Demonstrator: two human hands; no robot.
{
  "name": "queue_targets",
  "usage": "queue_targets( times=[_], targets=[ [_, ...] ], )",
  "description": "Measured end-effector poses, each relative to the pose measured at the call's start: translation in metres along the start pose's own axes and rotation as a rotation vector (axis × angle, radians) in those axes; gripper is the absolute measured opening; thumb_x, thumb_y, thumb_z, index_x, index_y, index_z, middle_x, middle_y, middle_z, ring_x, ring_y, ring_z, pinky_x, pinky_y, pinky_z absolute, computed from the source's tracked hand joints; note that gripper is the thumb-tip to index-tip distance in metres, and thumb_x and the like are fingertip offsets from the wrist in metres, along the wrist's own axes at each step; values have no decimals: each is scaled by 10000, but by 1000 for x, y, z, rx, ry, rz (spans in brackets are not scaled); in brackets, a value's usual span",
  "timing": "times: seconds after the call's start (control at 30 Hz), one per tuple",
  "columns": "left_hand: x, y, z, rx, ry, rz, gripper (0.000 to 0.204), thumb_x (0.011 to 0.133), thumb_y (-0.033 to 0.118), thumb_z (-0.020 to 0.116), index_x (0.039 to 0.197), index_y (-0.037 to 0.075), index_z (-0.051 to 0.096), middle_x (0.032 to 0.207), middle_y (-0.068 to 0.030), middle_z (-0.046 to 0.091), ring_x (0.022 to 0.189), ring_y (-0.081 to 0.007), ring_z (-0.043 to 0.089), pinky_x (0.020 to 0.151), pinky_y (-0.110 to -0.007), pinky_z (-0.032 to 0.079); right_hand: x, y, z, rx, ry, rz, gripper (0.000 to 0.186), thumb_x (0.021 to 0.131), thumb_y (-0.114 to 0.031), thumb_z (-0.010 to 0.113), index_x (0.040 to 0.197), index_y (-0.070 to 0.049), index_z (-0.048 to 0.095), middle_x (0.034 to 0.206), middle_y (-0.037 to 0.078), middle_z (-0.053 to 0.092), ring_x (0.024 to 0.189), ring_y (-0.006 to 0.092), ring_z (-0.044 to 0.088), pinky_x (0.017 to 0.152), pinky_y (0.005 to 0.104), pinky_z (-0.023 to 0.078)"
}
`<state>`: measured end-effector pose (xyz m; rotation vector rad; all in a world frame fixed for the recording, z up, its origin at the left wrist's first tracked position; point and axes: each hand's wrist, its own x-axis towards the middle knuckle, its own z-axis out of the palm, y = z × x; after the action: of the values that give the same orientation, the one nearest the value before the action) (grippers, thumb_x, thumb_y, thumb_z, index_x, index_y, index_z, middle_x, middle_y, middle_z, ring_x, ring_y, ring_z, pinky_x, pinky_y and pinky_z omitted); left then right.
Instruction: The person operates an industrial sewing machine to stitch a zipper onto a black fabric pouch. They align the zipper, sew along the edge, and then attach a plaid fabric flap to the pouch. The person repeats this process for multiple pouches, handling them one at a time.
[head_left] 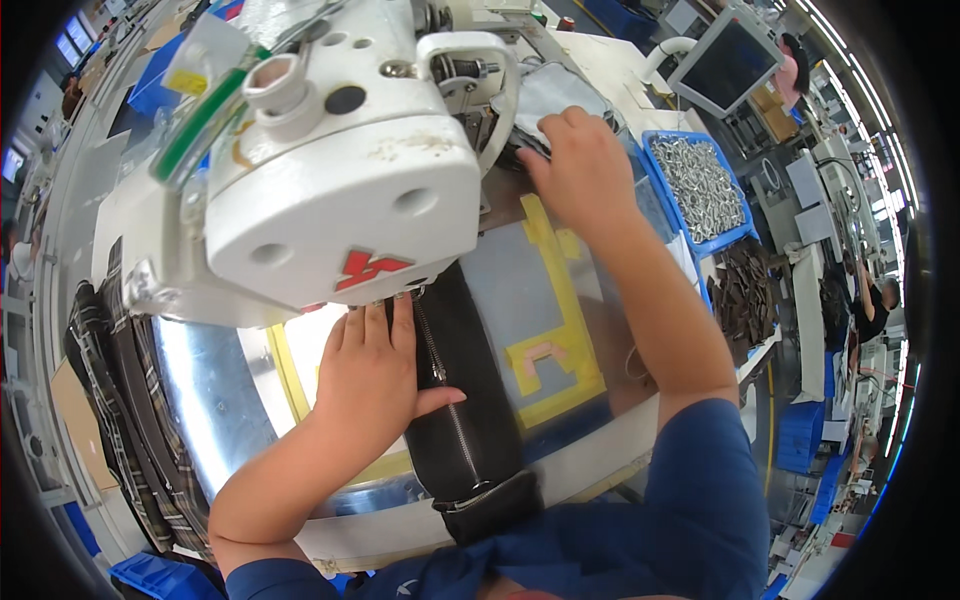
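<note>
My left hand (368, 368) lies flat on a long black fabric strip (455, 440) with a metal zipper (462, 430) down its length. Its fingers are stretched toward the underside of a white sewing machine head (340, 190), thumb across the zipper; the fingertips are partly hidden by the machine. A zipper pull shows beside the thumb. The strip's near end is folded close to my body. My right hand (590, 170) reaches right of the machine to a pile of grey and dark pieces (550, 95), thumb spread from the curved fingers. Some of its fingertips are hidden.
At right stands a blue tray (697, 188) of metal rings or hooks, with small dark brown pieces (742, 290) nearer me. Yellow tape (560, 390) borders a plate on the table. Plaid and dark garments (130, 400) hang at left. A monitor (727, 62) and people are farther off.
</note>
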<state>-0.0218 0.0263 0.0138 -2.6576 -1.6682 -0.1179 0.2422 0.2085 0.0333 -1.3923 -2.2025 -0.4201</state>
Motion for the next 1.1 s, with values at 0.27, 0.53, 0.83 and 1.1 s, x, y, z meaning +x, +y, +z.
queue_targets(
  times=[0.27, 0.53, 0.83, 1.1],
  targets=[
    [-19, -9, -22, -243, 72, 19, 837, 846, 557, 811, 1354, -85, 633, 1307, -254, 695, 1194, -394, 672, 1034, -454, 523, 15, 33, 6, 21, -46, -1, 169, 981, -187, 688, 930, -28, 661, 945, 151, 682, 949, 364, 685, 839, 483, 554],
    [-20, -23, 22, -485, 418, -17, 336, 895, 224, 834, 1117, -13, 746, 1008, -164, 731, 906, -338, 691, 809, -444, 559, 17, 38, 4, -109, 46, -20, 147, 965, -164, 706, 920, -34, 655, 921, 148, 696, 944, 376, 670, 845, 481, 530],
    [-20, -34, 28, -739, 495, -102, 162, 940, 113, 749, 1050, -6, 750, 855, -124, 688, 793, -299, 649, 722, -400, 531, -96, -50, -124, 326, -307, -531, 201, 843, -107, 681, 1025, -35, 723, 942, 107, 696, 751, 283, 665, 615, 419, 513],
    [-18, -33, 28, -734, 305, -126, 444, 795, 117, 872, 1199, -9, 736, 1022, -130, 705, 890, -279, 650, 756, -372, 537, -103, -96, -74, 661, -505, -633, 175, 911, -189, 720, 1017, -53, 691, 941, 93, 668, 796, 275, 687, 670, 425, 533]
  ],
)
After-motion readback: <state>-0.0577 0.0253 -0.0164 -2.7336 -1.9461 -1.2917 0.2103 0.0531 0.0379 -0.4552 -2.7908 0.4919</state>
